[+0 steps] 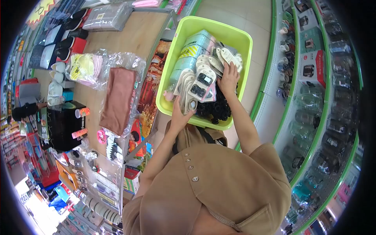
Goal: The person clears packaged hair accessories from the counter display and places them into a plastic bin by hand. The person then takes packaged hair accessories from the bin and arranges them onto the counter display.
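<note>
A lime-green plastic bin stands in front of me, filled with packaged goods. My left hand is at its near left side, thumb and fingers around the lower end of a stack of white hair-accessory cards. One card with black round pieces lies on top, facing up. My right hand rests on the right side of the pile, fingers extended over more white cards; its palm side is hidden. Beneath it is a black curly bundle. A light-blue wrapped pack lies at the bin's far left.
To the left, a wooden display table carries a brown cloth in plastic, shoes and a black box. Green-edged shelves with glassware and boxes run along the right. Another person's dark sleeve shows at far left.
</note>
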Demonstrator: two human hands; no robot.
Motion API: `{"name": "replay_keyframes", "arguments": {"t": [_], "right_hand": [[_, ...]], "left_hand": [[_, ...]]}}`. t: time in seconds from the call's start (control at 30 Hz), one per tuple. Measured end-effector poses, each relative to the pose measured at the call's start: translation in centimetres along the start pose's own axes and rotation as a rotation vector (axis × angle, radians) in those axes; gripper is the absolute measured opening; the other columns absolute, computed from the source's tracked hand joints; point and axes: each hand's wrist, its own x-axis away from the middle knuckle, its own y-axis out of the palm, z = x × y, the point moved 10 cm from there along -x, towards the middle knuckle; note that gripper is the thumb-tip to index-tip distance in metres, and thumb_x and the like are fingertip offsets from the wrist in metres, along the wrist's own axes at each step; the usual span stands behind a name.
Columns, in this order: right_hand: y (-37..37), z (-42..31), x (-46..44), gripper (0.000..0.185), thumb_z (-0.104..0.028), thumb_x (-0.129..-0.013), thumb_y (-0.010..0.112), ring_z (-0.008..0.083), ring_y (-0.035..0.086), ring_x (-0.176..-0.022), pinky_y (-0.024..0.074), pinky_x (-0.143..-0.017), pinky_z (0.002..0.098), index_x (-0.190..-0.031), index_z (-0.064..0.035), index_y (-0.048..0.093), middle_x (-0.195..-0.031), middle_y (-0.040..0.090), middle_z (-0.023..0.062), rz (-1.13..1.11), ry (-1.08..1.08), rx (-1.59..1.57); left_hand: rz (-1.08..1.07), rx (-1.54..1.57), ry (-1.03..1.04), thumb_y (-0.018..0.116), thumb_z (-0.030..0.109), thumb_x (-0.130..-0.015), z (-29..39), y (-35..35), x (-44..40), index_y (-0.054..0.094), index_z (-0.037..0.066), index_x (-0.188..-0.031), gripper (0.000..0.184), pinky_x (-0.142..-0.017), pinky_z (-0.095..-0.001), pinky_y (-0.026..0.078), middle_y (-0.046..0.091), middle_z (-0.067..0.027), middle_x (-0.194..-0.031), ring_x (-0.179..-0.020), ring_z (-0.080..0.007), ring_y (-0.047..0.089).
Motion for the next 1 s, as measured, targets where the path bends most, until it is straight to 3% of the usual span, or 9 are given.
{"name": "replay_keyframes", "arguments": {"t": [0.23, 0.37, 0.43, 0.5, 0.57, 0.7, 0.77, 0.83, 1.0], "right_hand": [[1.4, 1.2, 1.5, 0.08, -0.027, -0.062, 0.074, 0.0388, 0.029, -0.123, 0.0275, -0.095, 0.0533, -0.129, -0.0138, 0.032, -0.137, 0.027, 0.0162, -0.049, 0.167, 0.036], [1.8, 0.8, 0.9, 0.078, -0.038, -0.066, 0.069, 0.0361, 0.03, -0.124, 0.0233, -0.101, 0.049, -0.128, -0.0054, 0.036, -0.132, 0.035, 0.0195, -0.12, -0.022, 0.115], [2.5, 1.4, 0.5, 0.088, -0.041, -0.065, 0.071, 0.0368, 0.031, -0.123, 0.0219, -0.103, 0.0451, -0.133, -0.0023, 0.03, -0.132, 0.035, 0.0221, -0.165, -0.076, 0.061], [0.7, -0.2, 0.7, 0.091, -0.04, -0.063, 0.073, 0.0404, 0.031, -0.121, 0.024, -0.101, 0.0464, -0.133, -0.0035, 0.029, -0.13, 0.035, 0.0259, -0.179, -0.168, -0.127], [-1.3, -1.0, 1.2, 0.081, -0.029, -0.062, 0.075, 0.0392, 0.042, -0.111, 0.0329, -0.096, 0.0436, -0.127, 0.001, 0.037, -0.122, 0.044, 0.0233, 0.005, -0.191, -0.063], [-6.8, -6.5, 3.5, 0.06, -0.016, -0.072, 0.066, 0.0376, 0.042, -0.111, 0.0323, -0.097, 0.0416, -0.121, 0.006, 0.04, -0.119, 0.044, 0.0241, 0.217, -0.256, -0.429], [-9.9, -12.3, 6.5, 0.057, -0.014, -0.074, 0.063, 0.0365, 0.041, -0.112, 0.0317, -0.097, 0.0415, -0.122, 0.0059, 0.039, -0.121, 0.043, 0.0235, 0.188, -0.323, -0.516], [-10.5, -17.1, 9.7, 0.051, -0.012, -0.077, 0.058, 0.0343, 0.041, -0.112, 0.031, -0.097, 0.0402, -0.122, 0.0045, 0.038, -0.122, 0.042, 0.0215, 0.187, -0.481, -0.611], [-6.6, -28.1, 24.2, 0.048, -0.007, -0.077, 0.058, 0.0298, 0.044, -0.111, 0.0342, -0.095, 0.0365, -0.121, -0.0015, 0.041, -0.122, 0.044, 0.017, -0.306, -0.658, -0.873]], "left_hand": [[0.126, -0.022, 0.011, 0.068, 0.022, -0.07, 0.2, -0.9, 1.9, 0.023, -0.004, -0.13, 0.079, -0.104, -0.0372, 0.024, 0.028, -0.0245, -0.133, -0.125, -0.0346, 0.028], [0.18, 0.042, -0.07, 0.069, 0.023, -0.068, -0.7, -1.9, 4.5, 0.026, 0.003, -0.13, 0.078, -0.103, -0.038, 0.026, 0.027, -0.0226, -0.135, -0.125, -0.0339, 0.03], [0.225, 0.037, -0.116, 0.069, 0.023, -0.067, -1.5, -2.5, 6.1, 0.026, 0.008, -0.131, 0.079, -0.102, -0.0386, 0.03, 0.027, -0.021, -0.135, -0.124, -0.034, 0.031], [0.302, 0.155, -0.084, 0.069, 0.023, -0.067, -3.0, -2.9, 7.4, 0.025, 0.009, -0.131, 0.079, -0.101, -0.0393, 0.031, 0.027, -0.0195, -0.135, -0.123, -0.0333, 0.032], [0.354, 0.126, -0.106, 0.067, 0.022, -0.067, -2.9, -4.3, 9.6, 0.025, 0.009, -0.131, 0.078, -0.1, -0.0399, 0.032, 0.029, -0.0187, -0.134, -0.122, -0.0337, 0.034], [0.436, 0.216, -0.152, 0.065, 0.021, -0.068, -4.1, -6.6, 15.1, 0.025, 0.007, -0.131, 0.076, -0.1, -0.0401, 0.032, 0.03, -0.0187, -0.132, -0.122, -0.0349, 0.033], [0.533, 0.074, -0.045, 0.064, 0.024, -0.071, -4.5, -7.9, 18.4, 0.021, 0.005, -0.132, 0.077, -0.097, -0.0407, 0.035, 0.029, -0.0203, -0.132, -0.118, -0.0359, 0.037], [0.551, 0.142, -0.104, 0.063, 0.024, -0.071, -6.0, -8.8, 22.4, 0.021, 0.005, -0.132, 0.077, -0.096, -0.0406, 0.037, 0.03, -0.0198, -0.132, -0.116, -0.0354, 0.04], [0.672, 0.197, -0.221, 0.064, 0.026, -0.07, -11.0, -9.9, 34.7, 0.026, 0.006, -0.132, 0.075, -0.094, -0.0403, 0.038, 0.035, -0.0188, -0.129, -0.113, -0.0341, 0.043]]}}
